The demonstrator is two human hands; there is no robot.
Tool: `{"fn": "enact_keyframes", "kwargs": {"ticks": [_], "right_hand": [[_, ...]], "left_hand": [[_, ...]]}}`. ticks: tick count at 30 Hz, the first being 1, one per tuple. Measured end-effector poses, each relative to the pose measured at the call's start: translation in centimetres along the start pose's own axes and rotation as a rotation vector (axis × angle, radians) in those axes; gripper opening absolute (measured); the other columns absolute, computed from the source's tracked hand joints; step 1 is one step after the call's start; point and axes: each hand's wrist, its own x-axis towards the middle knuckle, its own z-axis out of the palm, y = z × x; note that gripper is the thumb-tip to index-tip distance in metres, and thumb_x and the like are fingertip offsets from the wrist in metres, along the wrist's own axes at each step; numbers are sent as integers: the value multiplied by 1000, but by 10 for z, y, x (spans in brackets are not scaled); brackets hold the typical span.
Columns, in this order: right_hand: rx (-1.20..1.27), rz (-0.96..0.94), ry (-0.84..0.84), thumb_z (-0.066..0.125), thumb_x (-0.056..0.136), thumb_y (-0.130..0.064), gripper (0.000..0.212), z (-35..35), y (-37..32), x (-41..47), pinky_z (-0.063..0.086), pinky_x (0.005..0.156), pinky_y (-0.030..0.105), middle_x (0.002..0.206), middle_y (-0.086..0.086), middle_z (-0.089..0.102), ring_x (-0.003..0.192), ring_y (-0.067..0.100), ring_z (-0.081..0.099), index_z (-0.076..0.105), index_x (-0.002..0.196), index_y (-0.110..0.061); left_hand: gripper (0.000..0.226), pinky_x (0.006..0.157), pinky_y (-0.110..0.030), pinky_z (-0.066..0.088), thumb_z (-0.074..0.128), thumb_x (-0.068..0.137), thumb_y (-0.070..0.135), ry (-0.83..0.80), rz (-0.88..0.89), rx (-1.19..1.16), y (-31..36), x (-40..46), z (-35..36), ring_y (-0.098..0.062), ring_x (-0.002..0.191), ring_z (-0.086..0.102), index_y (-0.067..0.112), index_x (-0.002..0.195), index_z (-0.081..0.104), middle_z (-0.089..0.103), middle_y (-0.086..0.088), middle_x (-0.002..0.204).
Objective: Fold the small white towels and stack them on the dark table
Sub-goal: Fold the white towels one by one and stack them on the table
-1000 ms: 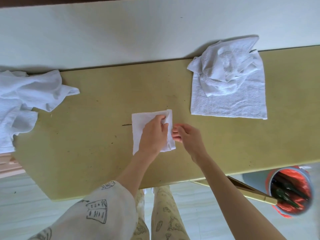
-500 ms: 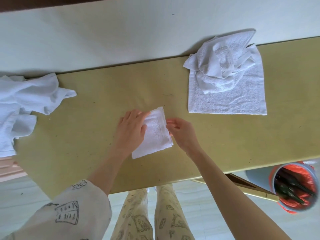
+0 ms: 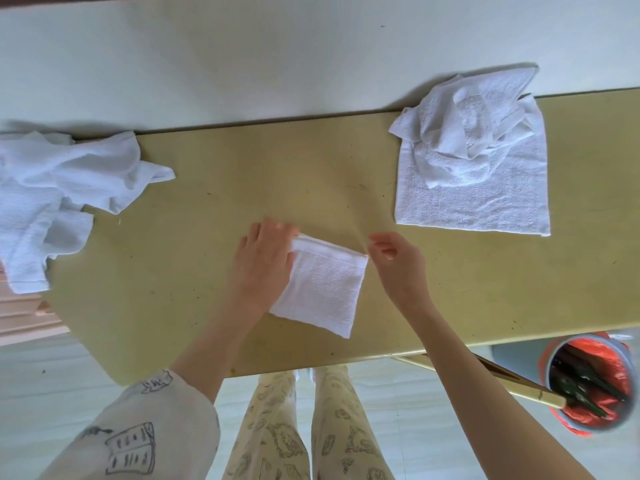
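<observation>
L hand (image 3: pixel 265 261) flat on folded towel (image 3: pixel 322 292); R hand (image 3: pixel 398 259) fingers loosely curled, empty. Crumpled towels (image 3: pixel 59 195) L, towel pile (image 3: pixel 474 168) R on surface (image 3: pixel 207 271).

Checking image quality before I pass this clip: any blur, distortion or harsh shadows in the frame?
Head view: wide-angle bend curves the table edges; light is soft and even, with faint shadows behind the towel piles; slight motion blur on the left hand fingertips; the folded towel weave stays readable; no glare.

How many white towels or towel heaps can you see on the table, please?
3 at least: a folded white towel under the left hand, a crumpled white heap far left, a rumpled pile far right; heaps may hide more.
</observation>
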Motion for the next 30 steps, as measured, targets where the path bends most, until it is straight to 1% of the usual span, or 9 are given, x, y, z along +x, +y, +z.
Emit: {"fn": "enact_keyframes", "kwargs": {"ticks": [2,4,7,10,12,19,24,28,30], "right_hand": [[-49,-10,-2,56,88,-6,15,3,5,-6,39,67,1,90,0,63,74,4,54,67,98,-11],[-95,-30,-28,58,87,-5,15,7,10,-11,40,69,7,92,1,60,73,0,52,66,96,-14],[-195,-97,-105,58,88,-8,16,11,12,-13,41,73,15,96,-2,51,74,4,53,66,99,-16],[-306,-214,-102,58,88,-11,15,12,10,-14,46,74,26,98,-3,47,83,16,54,66,99,-17],[-344,-241,-105,60,87,-13,12,13,9,-14,47,74,30,98,-4,46,87,17,54,65,97,-16],[-313,-96,-162,56,91,-17,13,18,6,-6,45,89,31,103,1,50,99,22,55,61,99,-7],[-373,-80,-163,52,93,-17,16,20,2,-4,44,90,34,107,8,52,101,25,53,59,100,-5],[-420,-80,-155,49,94,-16,18,22,-1,-5,43,89,34,108,10,53,103,26,51,58,103,-4],[-433,-76,-154,47,94,-15,18,23,-2,-5,42,88,32,108,10,53,103,25,50,57,103,-3]], "left_hand": [[22,83,-33,39,54,87,7,-24,157,-46,-5,10,3,-26,102,48,12,109,57,52,-7,112],[20,85,-31,38,55,87,6,-56,220,-50,-9,16,6,-26,106,48,11,105,61,54,-7,113],[16,86,-26,36,56,88,10,-83,229,-80,-13,18,8,-22,107,46,10,102,61,54,-5,112],[13,87,-27,38,59,86,13,-96,194,-114,-16,20,7,-19,102,44,9,97,59,53,-3,107],[14,85,-25,36,62,84,16,-121,164,-131,-17,21,6,-19,100,43,8,96,59,52,-3,105],[8,78,-17,26,61,86,15,-166,120,-260,-20,25,0,-13,94,43,8,85,58,48,4,89],[9,76,-23,34,59,88,15,-149,120,-307,-25,23,2,-14,84,47,13,80,55,52,6,83],[6,79,-23,34,59,88,11,-68,167,-264,-22,21,3,-15,84,46,8,82,57,55,3,84],[6,76,-24,35,63,84,6,-3,238,-225,-20,20,2,-16,84,45,6,80,58,56,-1,84]]}}
